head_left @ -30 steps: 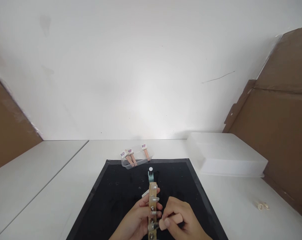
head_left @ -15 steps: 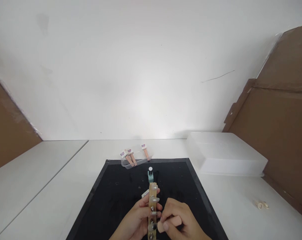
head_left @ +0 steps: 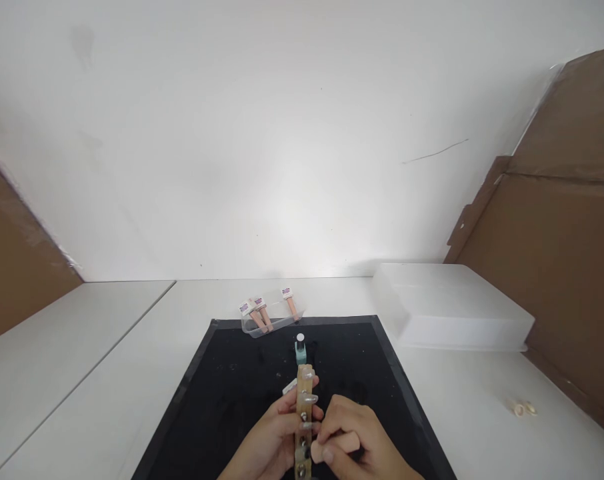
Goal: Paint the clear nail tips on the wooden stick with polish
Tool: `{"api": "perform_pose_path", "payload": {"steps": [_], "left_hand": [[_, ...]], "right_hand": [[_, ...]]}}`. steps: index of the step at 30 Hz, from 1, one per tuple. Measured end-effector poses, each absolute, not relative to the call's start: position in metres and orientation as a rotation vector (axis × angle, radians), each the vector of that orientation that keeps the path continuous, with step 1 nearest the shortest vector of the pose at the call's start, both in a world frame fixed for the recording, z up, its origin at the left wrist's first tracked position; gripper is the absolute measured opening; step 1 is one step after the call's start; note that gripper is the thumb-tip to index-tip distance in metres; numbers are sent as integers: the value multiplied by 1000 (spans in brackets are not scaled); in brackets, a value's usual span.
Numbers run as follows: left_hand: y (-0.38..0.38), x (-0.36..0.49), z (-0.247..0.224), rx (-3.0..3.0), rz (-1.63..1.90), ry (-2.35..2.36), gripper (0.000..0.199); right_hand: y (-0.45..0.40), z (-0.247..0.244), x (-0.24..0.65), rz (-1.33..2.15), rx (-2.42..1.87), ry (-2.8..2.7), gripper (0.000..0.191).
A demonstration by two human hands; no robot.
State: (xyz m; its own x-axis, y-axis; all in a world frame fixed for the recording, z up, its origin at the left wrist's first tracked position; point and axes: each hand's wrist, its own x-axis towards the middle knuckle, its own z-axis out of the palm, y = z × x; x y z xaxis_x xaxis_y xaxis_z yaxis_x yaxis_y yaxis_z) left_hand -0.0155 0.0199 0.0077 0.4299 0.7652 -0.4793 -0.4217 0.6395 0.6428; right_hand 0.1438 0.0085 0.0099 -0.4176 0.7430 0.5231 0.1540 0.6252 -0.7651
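Observation:
My left hand (head_left: 269, 443) grips a narrow wooden strip (head_left: 303, 417) that carries several clear artificial nail tips in a row, held upright over a black mat (head_left: 232, 393). My right hand (head_left: 355, 443) pinches a peach-coloured cap or handle (head_left: 335, 447) against the lower part of the strip. Just beyond the strip stands a small teal bottle (head_left: 301, 349) with a white top. The bottom of the strip is cut off by the frame edge.
A clear shallow tray (head_left: 269, 317) with three peach-handled items lies beyond the mat. A white lidded plastic box (head_left: 452, 307) sits at the right. Two small rings (head_left: 525, 409) lie on the white table (head_left: 82, 360). Brown cardboard panels (head_left: 557, 267) flank both sides.
My right hand has slid the peach handle slightly left and down along the strip. The left hand and strip stay almost still.

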Motion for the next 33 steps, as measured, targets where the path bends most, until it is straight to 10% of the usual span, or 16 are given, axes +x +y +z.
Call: {"api": "perform_pose_path", "payload": {"steps": [33], "left_hand": [[18, -16, 13, 459, 795, 832, 56]], "right_hand": [[8, 20, 142, 660, -730, -1929, 16]]}}
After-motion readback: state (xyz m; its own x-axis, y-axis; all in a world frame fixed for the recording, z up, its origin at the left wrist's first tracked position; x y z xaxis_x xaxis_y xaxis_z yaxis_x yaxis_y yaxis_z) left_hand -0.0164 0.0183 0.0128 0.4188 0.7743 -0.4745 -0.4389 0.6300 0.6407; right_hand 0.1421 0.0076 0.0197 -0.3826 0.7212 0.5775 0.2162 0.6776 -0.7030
